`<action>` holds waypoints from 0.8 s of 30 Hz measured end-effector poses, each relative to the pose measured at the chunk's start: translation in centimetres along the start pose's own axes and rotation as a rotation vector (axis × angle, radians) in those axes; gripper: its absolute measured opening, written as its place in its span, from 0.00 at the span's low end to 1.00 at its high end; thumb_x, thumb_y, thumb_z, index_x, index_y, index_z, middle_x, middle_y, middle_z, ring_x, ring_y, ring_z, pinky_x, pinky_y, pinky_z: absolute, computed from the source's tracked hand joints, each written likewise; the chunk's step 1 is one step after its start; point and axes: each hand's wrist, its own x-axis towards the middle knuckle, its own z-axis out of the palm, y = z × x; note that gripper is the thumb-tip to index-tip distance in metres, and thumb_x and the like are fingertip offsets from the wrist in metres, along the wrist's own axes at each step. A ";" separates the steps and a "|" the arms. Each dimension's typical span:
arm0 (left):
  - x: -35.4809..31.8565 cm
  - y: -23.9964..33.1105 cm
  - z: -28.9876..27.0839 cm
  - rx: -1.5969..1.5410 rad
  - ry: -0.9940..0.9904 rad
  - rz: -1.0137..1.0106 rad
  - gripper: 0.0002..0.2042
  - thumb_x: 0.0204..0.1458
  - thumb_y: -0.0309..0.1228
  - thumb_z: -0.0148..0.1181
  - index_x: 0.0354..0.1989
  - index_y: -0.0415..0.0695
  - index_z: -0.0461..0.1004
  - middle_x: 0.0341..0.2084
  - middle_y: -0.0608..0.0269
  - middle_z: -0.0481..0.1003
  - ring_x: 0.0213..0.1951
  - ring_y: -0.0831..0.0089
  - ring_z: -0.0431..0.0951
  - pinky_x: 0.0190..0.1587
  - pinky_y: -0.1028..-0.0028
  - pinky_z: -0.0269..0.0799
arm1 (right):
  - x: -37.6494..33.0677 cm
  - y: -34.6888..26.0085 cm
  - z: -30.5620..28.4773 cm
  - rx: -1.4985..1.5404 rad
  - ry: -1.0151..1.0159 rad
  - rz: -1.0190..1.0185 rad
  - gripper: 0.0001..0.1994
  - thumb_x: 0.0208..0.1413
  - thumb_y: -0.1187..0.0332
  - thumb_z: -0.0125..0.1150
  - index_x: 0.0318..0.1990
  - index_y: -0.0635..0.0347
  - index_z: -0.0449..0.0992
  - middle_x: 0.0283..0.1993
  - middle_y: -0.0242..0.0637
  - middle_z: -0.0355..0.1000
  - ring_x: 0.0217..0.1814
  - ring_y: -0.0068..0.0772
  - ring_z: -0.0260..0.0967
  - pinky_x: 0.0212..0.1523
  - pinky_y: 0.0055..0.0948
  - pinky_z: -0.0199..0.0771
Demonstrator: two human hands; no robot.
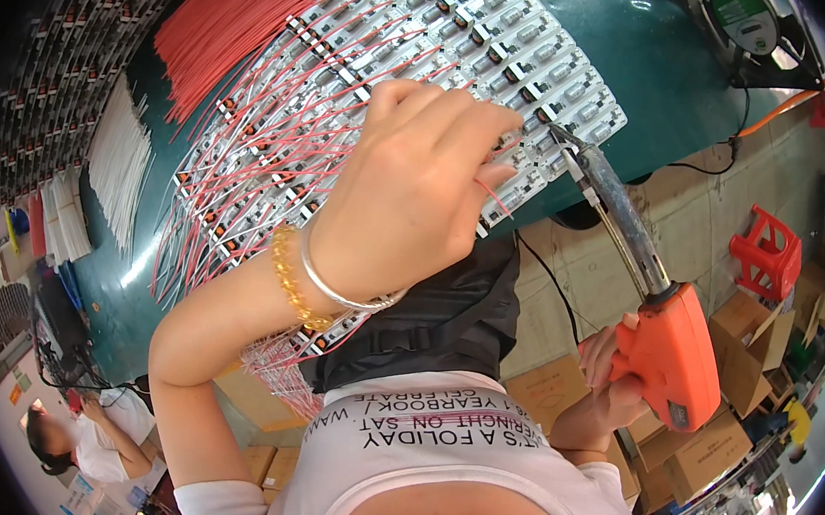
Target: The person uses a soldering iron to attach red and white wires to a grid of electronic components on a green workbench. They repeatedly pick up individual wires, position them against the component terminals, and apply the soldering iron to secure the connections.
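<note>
Left hand [414, 179] is curling over the module panel [539, 48], thumb and forefinger bending toward each other. Red wire [495, 200] is showing right at the thumb; can't tell if the fingertips are pinching it. Right hand [612, 371] is gripping the orange soldering gun [672, 344], tip pointing at modules just right of the left hand. Panel is lying on the green table [648, 87], extending beyond the left hand.

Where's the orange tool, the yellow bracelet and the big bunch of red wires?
Orange tool [675, 359]: head view, on its orange body.
Yellow bracelet [284, 278]: head view, on its band.
Red wires [227, 40]: head view, mid-bunch.
</note>
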 end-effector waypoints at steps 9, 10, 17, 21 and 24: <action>-0.6 -1.1 -1.8 -0.073 -0.022 0.054 0.09 0.41 0.16 0.63 0.32 0.38 0.78 0.25 0.59 0.76 0.28 0.65 0.75 0.37 0.70 0.68 | 0.0 -0.5 0.6 0.012 0.012 0.008 0.38 0.54 0.42 0.58 0.56 0.75 0.62 0.13 0.25 0.58 0.11 0.18 0.54 0.16 0.22 0.60; -0.7 -1.1 -1.9 -0.065 0.001 0.049 0.08 0.41 0.15 0.63 0.31 0.38 0.78 0.25 0.58 0.77 0.28 0.65 0.76 0.37 0.70 0.68 | 0.1 -0.5 0.6 0.014 0.009 0.010 0.38 0.54 0.42 0.58 0.56 0.75 0.62 0.13 0.25 0.58 0.11 0.18 0.54 0.16 0.22 0.60; -0.4 0.3 -3.7 0.140 0.131 0.130 0.06 0.44 0.16 0.63 0.31 0.37 0.78 0.25 0.57 0.78 0.26 0.67 0.78 0.31 0.74 0.71 | -0.2 0.1 -0.5 0.055 0.009 -0.036 0.39 0.55 0.43 0.57 0.56 0.75 0.61 0.13 0.25 0.58 0.12 0.19 0.54 0.16 0.22 0.60; -0.4 1.6 -2.1 0.078 -0.019 -0.012 0.05 0.46 0.19 0.64 0.32 0.38 0.76 0.24 0.58 0.78 0.21 0.70 0.77 0.24 0.76 0.70 | -0.6 0.1 -0.7 0.027 0.035 -0.038 0.40 0.55 0.41 0.56 0.57 0.75 0.61 0.13 0.25 0.58 0.11 0.19 0.53 0.16 0.23 0.60; -0.6 1.8 -0.8 0.086 -0.083 -0.045 0.05 0.47 0.22 0.65 0.30 0.40 0.73 0.20 0.60 0.76 0.19 0.70 0.76 0.22 0.75 0.69 | -0.8 -0.2 -0.8 0.010 0.030 -0.016 0.41 0.54 0.40 0.56 0.58 0.74 0.61 0.13 0.25 0.58 0.12 0.19 0.54 0.17 0.23 0.60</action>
